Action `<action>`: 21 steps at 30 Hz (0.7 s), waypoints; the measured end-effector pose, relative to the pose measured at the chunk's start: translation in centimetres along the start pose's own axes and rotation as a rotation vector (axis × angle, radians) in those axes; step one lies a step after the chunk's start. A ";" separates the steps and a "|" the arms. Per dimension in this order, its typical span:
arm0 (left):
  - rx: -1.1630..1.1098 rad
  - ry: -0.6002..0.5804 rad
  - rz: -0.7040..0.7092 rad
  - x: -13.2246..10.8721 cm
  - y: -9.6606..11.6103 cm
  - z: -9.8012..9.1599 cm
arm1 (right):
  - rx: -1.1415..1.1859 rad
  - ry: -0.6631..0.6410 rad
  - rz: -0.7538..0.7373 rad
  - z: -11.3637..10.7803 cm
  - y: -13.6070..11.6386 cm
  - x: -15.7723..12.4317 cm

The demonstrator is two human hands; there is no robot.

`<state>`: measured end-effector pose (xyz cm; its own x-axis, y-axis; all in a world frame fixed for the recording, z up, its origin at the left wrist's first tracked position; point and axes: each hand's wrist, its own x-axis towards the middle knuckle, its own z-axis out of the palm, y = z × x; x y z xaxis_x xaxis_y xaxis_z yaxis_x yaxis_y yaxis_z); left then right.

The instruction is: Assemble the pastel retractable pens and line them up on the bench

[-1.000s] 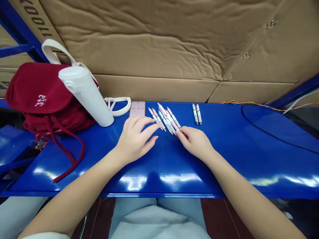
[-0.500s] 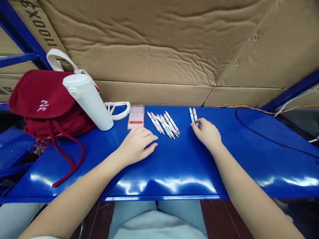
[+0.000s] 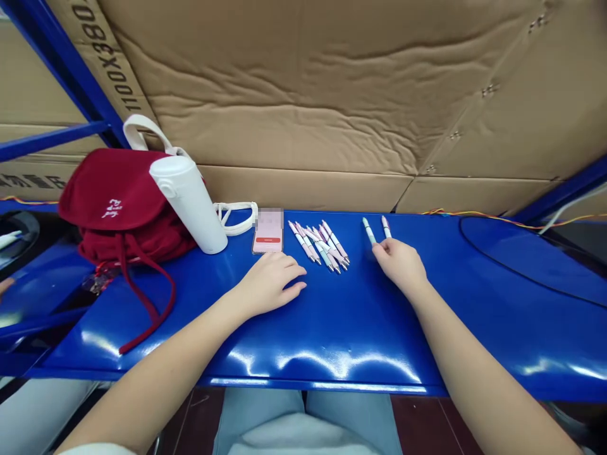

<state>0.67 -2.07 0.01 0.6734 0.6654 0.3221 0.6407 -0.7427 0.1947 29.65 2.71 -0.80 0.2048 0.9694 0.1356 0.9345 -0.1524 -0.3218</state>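
My right hand (image 3: 401, 265) rests at the right of the pens, thumb and fingers closed around the lower end of a green-and-white pen (image 3: 368, 230). Just beside it a pink-and-white pen (image 3: 386, 226) points away from me, its lower part hidden behind the fingers. A loose pile of pink, white and green pens (image 3: 327, 246) lies at the middle of the blue table (image 3: 341, 322), metal tips toward me. My left hand (image 3: 272, 284) lies palm down left of the pile, thumb apart from the fingers, with nothing in it.
A phone (image 3: 269, 232) with a lit screen is beyond my left hand. To its left are a white strap (image 3: 239, 218), a white bottle (image 3: 192, 205) and a red backpack (image 3: 123, 202). A black cable (image 3: 512, 262) curves across the right side. Cardboard (image 3: 294, 139) stands behind.
The two pens at my right hand have spread apart: the green one has shifted slightly left, the pink one right. My left hand stays beside the pile. The whole view has shifted a little.
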 end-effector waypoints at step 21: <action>-0.117 -0.109 -0.059 0.0 0.6 0.2 | 0.235 -0.443 -0.759 0.2 -5.2 -6.6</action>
<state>1.12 -2.45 -0.08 0.6758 0.7077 0.2061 0.6375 -0.7015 0.3186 23.35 -2.88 -0.19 -0.6171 0.7862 0.0319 0.6796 0.5530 -0.4821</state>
